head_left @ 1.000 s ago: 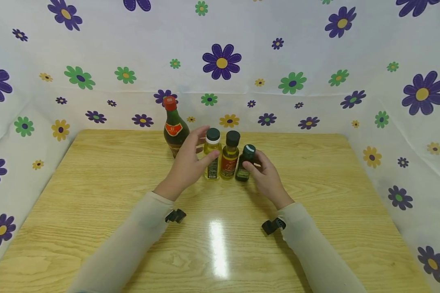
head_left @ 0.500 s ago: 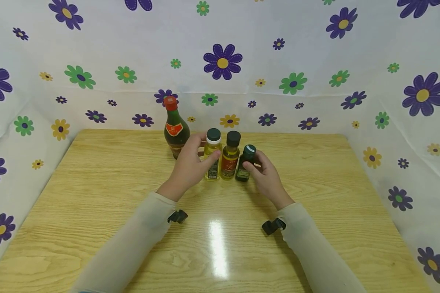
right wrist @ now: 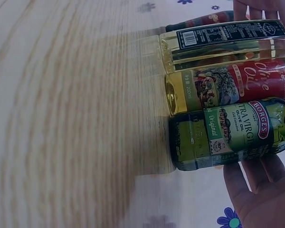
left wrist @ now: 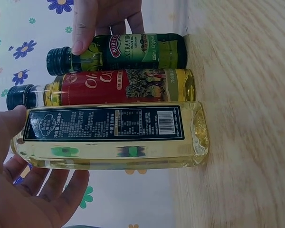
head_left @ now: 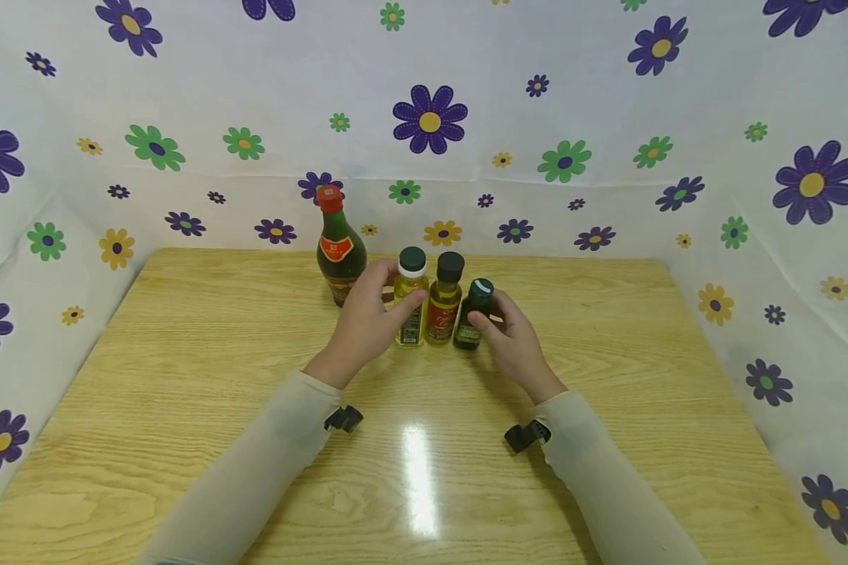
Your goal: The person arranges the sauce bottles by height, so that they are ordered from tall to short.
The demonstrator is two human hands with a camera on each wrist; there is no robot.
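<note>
Three small oil bottles stand upright side by side near the table's middle. The leftmost, a clear bottle of yellow oil (head_left: pixel 411 328) with a dark cap and white collar, is held by my left hand (head_left: pixel 363 323), thumb on the front side and fingers around the back. At the right end is a small dark green olive oil bottle (head_left: pixel 469 334); my right hand (head_left: pixel 517 345) holds it near its shoulder, thumb in front. Between them stands an olive oil bottle with a red label (head_left: pixel 441 318). In the left wrist view the yellow oil bottle (left wrist: pixel 118 154) shows its dark back label.
A large dark green bottle with a red cap (head_left: pixel 336 271) stands behind my left hand. The wooden table (head_left: pixel 608 329) runs back to a white cloth (head_left: pixel 509 47) printed with flowers. Each sleeve bears a small black device.
My left hand has moved slightly right and its fingers have closed in behind the yellow oil bottle. The right hand and the bottles have stayed in place.
</note>
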